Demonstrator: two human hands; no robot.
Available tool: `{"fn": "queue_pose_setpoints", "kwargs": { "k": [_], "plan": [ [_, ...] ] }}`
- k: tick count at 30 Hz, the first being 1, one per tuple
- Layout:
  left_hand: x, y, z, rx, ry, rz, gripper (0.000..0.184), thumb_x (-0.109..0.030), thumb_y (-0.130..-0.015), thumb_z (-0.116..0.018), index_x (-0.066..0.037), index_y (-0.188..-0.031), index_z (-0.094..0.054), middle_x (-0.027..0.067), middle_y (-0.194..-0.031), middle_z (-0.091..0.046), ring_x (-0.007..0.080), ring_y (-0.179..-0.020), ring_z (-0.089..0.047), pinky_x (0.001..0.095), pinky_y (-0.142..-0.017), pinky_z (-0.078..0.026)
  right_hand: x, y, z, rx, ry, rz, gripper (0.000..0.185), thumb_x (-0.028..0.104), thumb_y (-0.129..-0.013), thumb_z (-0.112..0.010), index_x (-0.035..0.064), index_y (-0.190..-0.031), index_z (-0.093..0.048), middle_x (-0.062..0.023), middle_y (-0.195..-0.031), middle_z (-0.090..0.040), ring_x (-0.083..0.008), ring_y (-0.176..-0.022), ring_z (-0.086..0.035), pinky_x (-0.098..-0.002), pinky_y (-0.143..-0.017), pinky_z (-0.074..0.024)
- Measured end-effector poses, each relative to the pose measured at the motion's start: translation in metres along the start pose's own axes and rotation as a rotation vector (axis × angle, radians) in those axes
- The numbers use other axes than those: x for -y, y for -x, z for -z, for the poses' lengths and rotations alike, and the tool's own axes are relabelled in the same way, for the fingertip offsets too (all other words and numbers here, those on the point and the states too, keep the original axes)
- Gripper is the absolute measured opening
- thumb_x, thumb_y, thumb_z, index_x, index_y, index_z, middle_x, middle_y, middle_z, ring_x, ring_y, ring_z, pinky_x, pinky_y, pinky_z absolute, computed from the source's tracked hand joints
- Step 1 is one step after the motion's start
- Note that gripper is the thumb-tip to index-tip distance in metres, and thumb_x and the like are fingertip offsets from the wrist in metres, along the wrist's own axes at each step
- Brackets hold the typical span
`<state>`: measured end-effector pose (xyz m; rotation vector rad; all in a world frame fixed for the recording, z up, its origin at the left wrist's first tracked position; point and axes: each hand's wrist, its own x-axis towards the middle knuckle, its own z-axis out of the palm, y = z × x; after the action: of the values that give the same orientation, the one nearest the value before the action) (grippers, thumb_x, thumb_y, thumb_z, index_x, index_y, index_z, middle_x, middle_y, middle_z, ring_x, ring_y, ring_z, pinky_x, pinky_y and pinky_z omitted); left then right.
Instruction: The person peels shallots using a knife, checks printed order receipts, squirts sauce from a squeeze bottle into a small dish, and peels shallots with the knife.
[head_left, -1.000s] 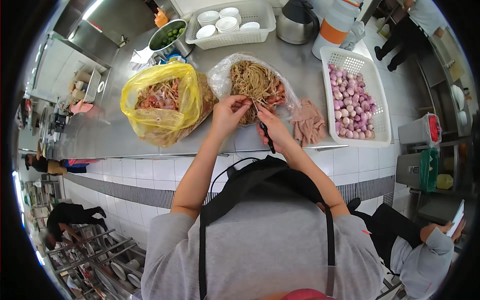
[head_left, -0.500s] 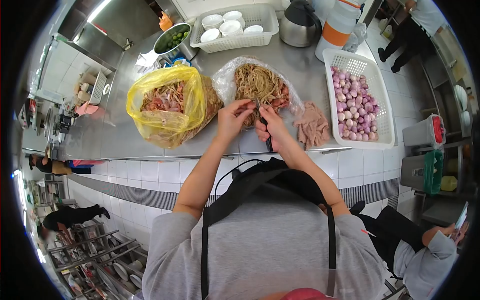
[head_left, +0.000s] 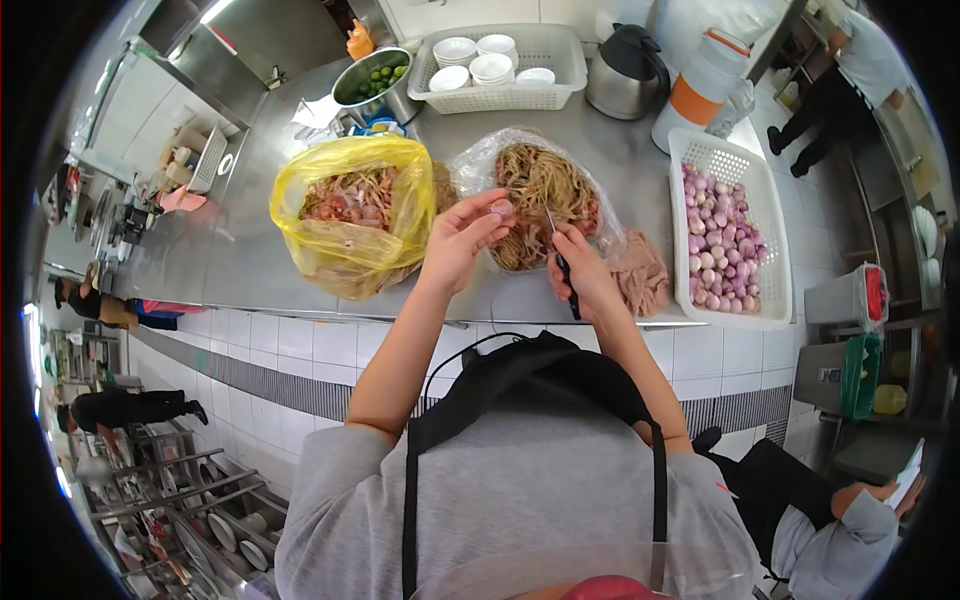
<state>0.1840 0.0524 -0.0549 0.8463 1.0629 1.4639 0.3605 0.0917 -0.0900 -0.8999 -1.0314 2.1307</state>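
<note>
My left hand is closed, pinching a small pinkish shallot between thumb and fingers. In my right hand is a small knife with a black handle, its thin blade pointing away from me. Both hands are over the near side of a clear plastic bag, which is full of dry brown stems and some reddish skins. To the left stands an open yellow plastic bag holding reddish shallots with dry stalks. A crumpled pinkish-brown cloth lies beside my right hand.
A white basket of peeled shallots stands right on the steel table. Along the back are a metal pot of green limes, a basket of white cups, a steel jug and an orange-banded container. Other people are around.
My hands have moved apart; the knife has come away from the left fingers to the right and the shallot now shows. The view has shifted slightly.
</note>
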Motion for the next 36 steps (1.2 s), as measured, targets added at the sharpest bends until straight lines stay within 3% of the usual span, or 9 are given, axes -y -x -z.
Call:
{"fn": "queue_pose_setpoints", "kwargs": {
  "k": [5, 8, 15, 23, 27, 29, 31, 34, 36],
  "plan": [
    [-0.038, 0.016, -0.002, -0.011, 0.290, -0.059, 0.033, 0.002, -0.080, -0.051, 0.004, -0.113, -0.048, 0.0084, -0.096, -0.058, 0.0190, -0.091, -0.058, 0.0238, -0.078, -0.048, 0.033, 0.015, -0.044, 0.014, 0.183, 0.187, 0.042, 0.024, -0.090, -0.039, 0.0079, -0.128, -0.032, 0.0013, -0.051, -0.038, -0.0051, -0.039, -0.032, -0.0189, -0.034, -0.0282],
    [-0.052, 0.022, 0.007, -0.062, 0.243, -0.137, 0.032, 0.003, -0.078, -0.054, 0.003, -0.110, -0.050, 0.0082, -0.096, -0.059, 0.0171, -0.090, -0.057, 0.0238, -0.077, -0.048, 0.042, 0.021, -0.078, 0.222, 0.257, 0.322, 0.047, 0.027, -0.091, -0.039, 0.0129, -0.134, -0.025, 0.0030, -0.053, -0.035, -0.0041, -0.043, -0.032, -0.0166, -0.037, -0.0291],
    [-0.080, 0.028, 0.049, -0.132, 0.102, -0.395, 0.028, 0.006, -0.072, -0.061, 0.005, -0.100, -0.056, 0.0095, -0.090, -0.061, 0.0129, -0.083, -0.058, 0.0237, -0.077, -0.047, 0.042, 0.006, -0.144, 0.327, 0.264, 0.217, 0.044, 0.023, -0.091, -0.039, 0.0182, -0.133, -0.028, 0.0040, -0.053, -0.032, -0.0039, -0.043, -0.031, -0.0169, -0.036, -0.0281],
    [-0.101, 0.011, 0.115, -0.218, -0.098, -0.638, 0.027, 0.008, -0.073, -0.060, 0.004, -0.099, -0.056, 0.0091, -0.091, -0.061, 0.0108, -0.082, -0.058, 0.0217, -0.074, -0.047, 0.033, -0.061, -0.214, 0.381, 0.013, 0.132, 0.023, 0.025, -0.092, -0.037, 0.0174, -0.113, -0.039, 0.0008, -0.049, -0.034, -0.0062, -0.032, -0.029, -0.0199, -0.031, -0.0238],
    [-0.109, 0.008, 0.144, -0.202, -0.099, -0.546, 0.024, 0.001, -0.078, -0.057, 0.004, -0.101, -0.055, 0.0083, -0.092, -0.060, 0.0117, -0.081, -0.058, 0.0214, -0.072, -0.048, 0.030, -0.073, -0.235, 0.445, -0.184, 0.036, 0.019, 0.027, -0.091, -0.040, 0.0169, -0.107, -0.040, 0.0001, -0.049, -0.034, -0.0073, -0.031, -0.030, -0.0202, -0.029, -0.0236],
    [-0.108, 0.005, 0.155, -0.021, 0.509, -0.297, 0.026, -0.009, -0.083, -0.053, 0.003, -0.106, -0.052, 0.0073, -0.094, -0.059, 0.0133, -0.080, -0.059, 0.0229, -0.071, -0.049, 0.030, -0.074, -0.239, 0.453, -0.141, 0.040, 0.018, 0.026, -0.091, -0.039, 0.0166, -0.105, -0.040, 0.0001, -0.049, -0.034, -0.0073, -0.031, -0.029, -0.0206, -0.030, -0.0236],
    [-0.108, 0.001, 0.164, 0.029, 0.531, -0.248, 0.028, -0.014, -0.086, -0.050, 0.000, -0.110, -0.051, 0.0066, -0.095, -0.059, 0.0151, -0.080, -0.059, 0.0260, -0.073, -0.050, 0.030, -0.075, -0.242, 0.447, -0.102, 0.040, 0.016, 0.026, -0.091, -0.039, 0.0163, -0.104, -0.041, 0.0001, -0.048, -0.033, -0.0074, -0.031, -0.029, -0.0210, -0.030, -0.0236],
    [-0.116, -0.001, 0.168, -0.061, 0.406, -0.242, 0.029, -0.008, -0.086, -0.047, 0.000, -0.113, -0.048, 0.0085, -0.098, -0.057, 0.0151, -0.087, -0.057, 0.0276, -0.076, -0.049, 0.027, -0.079, -0.244, 0.416, -0.161, 0.045, 0.015, 0.025, -0.091, -0.038, 0.0165, -0.103, -0.041, -0.0002, -0.049, -0.033, -0.0075, -0.031, -0.029, -0.0210, -0.030, -0.0233],
    [-0.119, -0.007, 0.180, -0.180, -0.122, -0.405, 0.029, -0.004, -0.084, -0.046, 0.001, -0.112, -0.050, 0.0085, -0.100, -0.057, 0.0128, -0.090, -0.055, 0.0242, -0.074, -0.047, 0.025, -0.082, -0.244, 0.397, -0.195, 0.047, 0.014, 0.025, -0.091, -0.038, 0.0165, -0.102, -0.041, -0.0002, -0.049, -0.033, -0.0076, -0.031, -0.029, -0.0210, -0.030, -0.0233]
  ]
}}
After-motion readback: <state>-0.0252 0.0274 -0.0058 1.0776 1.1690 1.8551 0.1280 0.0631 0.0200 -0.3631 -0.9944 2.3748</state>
